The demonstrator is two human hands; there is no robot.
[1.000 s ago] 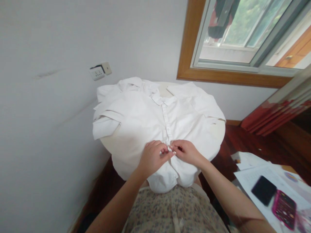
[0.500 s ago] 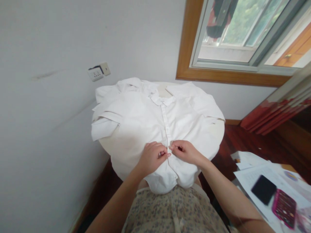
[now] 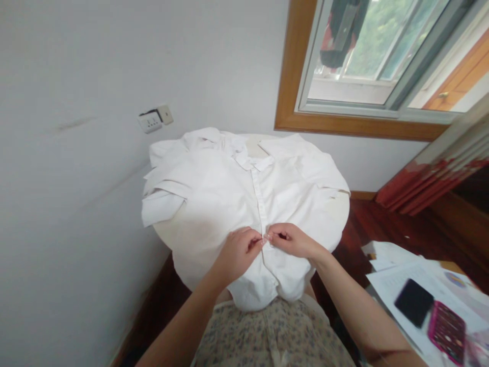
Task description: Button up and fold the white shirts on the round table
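A white button-up shirt lies spread front-up over a small round cream table, collar towards the wall. My left hand and my right hand meet at the shirt's button strip, low on the front. Both hands are closed, fingertips pinching the two edges of the strip together at one spot. Whatever sits between the fingertips is too small to make out. The shirt's hem hangs over the table's near edge above my floral-patterned lap.
A white wall with a socket stands behind the table. A wood-framed window is at the upper right. To the right, papers carry a black phone and a pink phone. Dark wooden floor shows around the table.
The view has shifted slightly, so the shirt sits a little lower in the picture. My hands stay pinched at the same spot on the button strip, fingertips closer together.
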